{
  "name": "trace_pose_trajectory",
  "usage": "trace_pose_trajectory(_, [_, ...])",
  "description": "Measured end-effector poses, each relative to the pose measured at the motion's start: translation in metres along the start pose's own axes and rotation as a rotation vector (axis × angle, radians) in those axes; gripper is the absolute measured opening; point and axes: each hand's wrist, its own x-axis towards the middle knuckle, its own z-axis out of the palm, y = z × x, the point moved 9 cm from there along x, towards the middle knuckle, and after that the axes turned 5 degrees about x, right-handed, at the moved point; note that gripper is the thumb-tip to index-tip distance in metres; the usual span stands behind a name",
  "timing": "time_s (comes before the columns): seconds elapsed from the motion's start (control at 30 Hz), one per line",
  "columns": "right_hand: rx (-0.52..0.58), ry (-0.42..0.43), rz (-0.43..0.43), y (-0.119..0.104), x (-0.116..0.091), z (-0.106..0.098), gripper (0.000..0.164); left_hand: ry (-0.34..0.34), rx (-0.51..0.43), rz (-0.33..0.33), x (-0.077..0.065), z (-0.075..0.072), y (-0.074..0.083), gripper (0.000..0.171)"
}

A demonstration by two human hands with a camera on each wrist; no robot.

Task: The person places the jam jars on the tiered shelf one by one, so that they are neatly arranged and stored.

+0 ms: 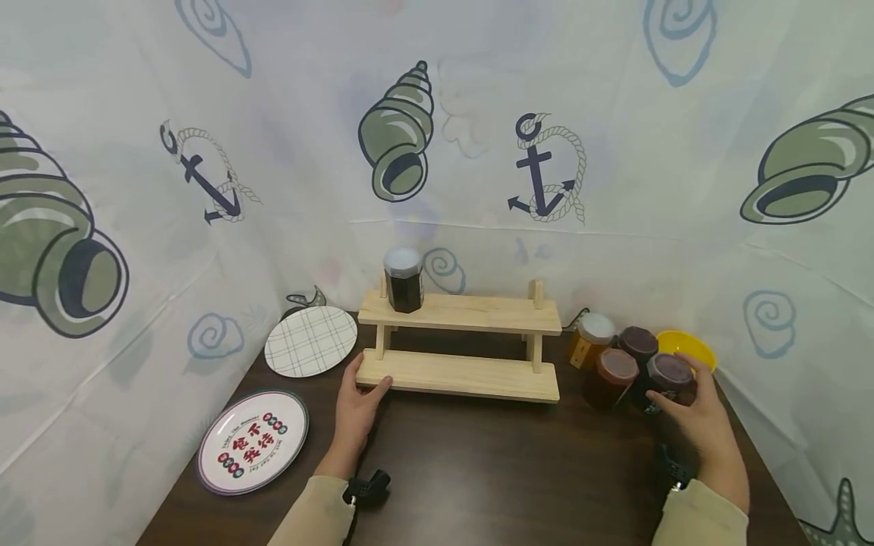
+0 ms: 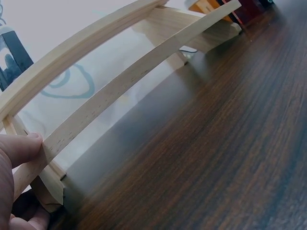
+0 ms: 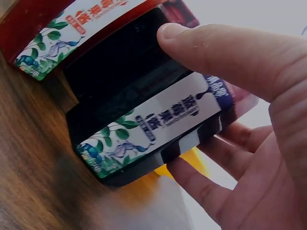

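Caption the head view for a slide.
Left hand grips a two-tier wooden shelf; right hand holds a dark jar beside other jars.

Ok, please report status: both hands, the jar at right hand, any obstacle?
Left hand grips wooden shelf at lower left. Right hand holds dark jar; lifted or not, unclear. Close by: red-brown jar beside it, yellow bowl behind.

Your left hand [image 2: 5, 167] grips the near end of a wooden rack [image 2: 96, 106] on a dark bench [image 2: 192, 143], a jar [image 2: 18, 50] at upper left and a red container [image 2: 248, 10] beyond its far end.
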Motion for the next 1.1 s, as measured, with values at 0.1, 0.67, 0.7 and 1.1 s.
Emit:
trace_pose_trajectory(0.1, [0.0,-0.017,0.028,0.007,0.002,0.003,0.102,-0.004,-0.007,0.001,0.0,0.001,0.001,0.09])
trace_pose_trajectory(0.67, [0.058,0.141,0.032,0.02,0.004,0.009,0.096,0.002,0.011,-0.004,-0.002,0.001,0.001,0.092])
trace_pose_trajectory(0.7, [0.071,0.148,0.044,0.021,0.004,0.009,0.096,0.003,0.01,-0.003,-0.002,0.0,0.001,0.092])
trace_pose_trajectory(1.1, [0.061,0.261,0.05,0.025,0.004,0.006,0.09,0.005,0.01,0.006,-0.001,0.0,0.001,0.091])
